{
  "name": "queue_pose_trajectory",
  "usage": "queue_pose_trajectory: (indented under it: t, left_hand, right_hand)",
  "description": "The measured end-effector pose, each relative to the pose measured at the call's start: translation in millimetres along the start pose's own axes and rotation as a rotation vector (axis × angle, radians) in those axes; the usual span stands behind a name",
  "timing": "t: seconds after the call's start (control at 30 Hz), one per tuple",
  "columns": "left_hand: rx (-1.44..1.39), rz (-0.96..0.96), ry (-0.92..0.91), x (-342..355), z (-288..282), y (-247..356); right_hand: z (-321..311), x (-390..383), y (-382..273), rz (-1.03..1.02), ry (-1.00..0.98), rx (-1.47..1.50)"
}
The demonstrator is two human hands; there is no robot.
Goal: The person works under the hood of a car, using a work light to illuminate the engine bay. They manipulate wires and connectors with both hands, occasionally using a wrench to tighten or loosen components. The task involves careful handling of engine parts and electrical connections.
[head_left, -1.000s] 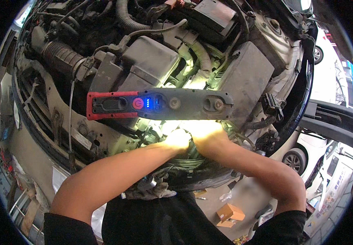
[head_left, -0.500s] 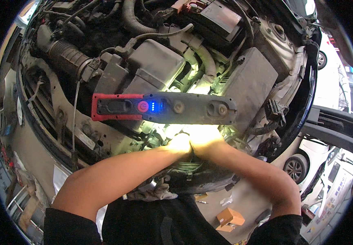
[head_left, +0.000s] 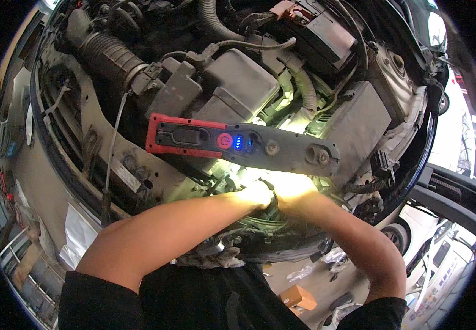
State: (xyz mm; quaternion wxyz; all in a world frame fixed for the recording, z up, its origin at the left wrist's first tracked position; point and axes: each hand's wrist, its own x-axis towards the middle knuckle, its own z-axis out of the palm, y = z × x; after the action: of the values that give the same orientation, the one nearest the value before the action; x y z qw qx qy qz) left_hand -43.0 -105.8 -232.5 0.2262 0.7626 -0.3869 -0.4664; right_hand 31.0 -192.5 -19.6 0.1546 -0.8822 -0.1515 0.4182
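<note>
A red and dark grey work light [head_left: 191, 135] lies crosswise in the upper middle of the open engine bay, its blue indicators lit, shining down. Just below it my left hand [head_left: 254, 195] and my right hand [head_left: 298, 192] meet among lit hoses and fittings, both with fingers curled. The glare washes them out, and I cannot make out what they grip. Above the light are a dark plastic reservoir [head_left: 240, 82], a grey box [head_left: 359, 126] to the right and corrugated hoses [head_left: 216, 25].
A battery [head_left: 328, 38] sits at the back of the bay, a ribbed intake duct [head_left: 106, 55] at left. A rag [head_left: 221, 258] lies on the front edge. Below are a cardboard box [head_left: 298, 297] and white sheet [head_left: 78, 236]; white cars [head_left: 452, 126] stand at right, beside a black lift arm [head_left: 447, 203].
The whole view has shifted, with the engine bay and light appearing further right and the light slightly tilted. My hands stay together under the light, moved with the view.
</note>
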Motion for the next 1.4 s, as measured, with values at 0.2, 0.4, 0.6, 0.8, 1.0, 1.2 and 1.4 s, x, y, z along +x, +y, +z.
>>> queue_pose_trajectory:
  t: [0.2,0.4,0.6,0.8,1.0,1.2,1.4]
  left_hand:
    - [0.070,0.088,0.058,-36,-27,5]
    - [0.204,0.109,-0.080,20,34,-13]
    - [0.139,0.055,-0.028,-42,-42,9]
    - [0.177,0.076,-0.099,-32,-41,10]
    - [0.131,0.038,0.009,-1,18,-6]
    - [0.025,-0.031,-0.069,-4,1,3]
    - [-0.313,-0.242,0.038,-25,-16,8]
  right_hand:
    - [13,2,3,-0.039,0.076,0.079]
    - [17,11,3,-0.021,-0.010,0.091]
    - [10,1,22,0.000,-0.181,-0.061]
    - [11,2,10,0.044,-0.085,-0.052]
    - [23,1,12,-0.033,0.089,-0.023]
    - [23,3,12,-0.074,0.145,0.002]
    - [29,2,16,-0.142,0.226,-0.010]
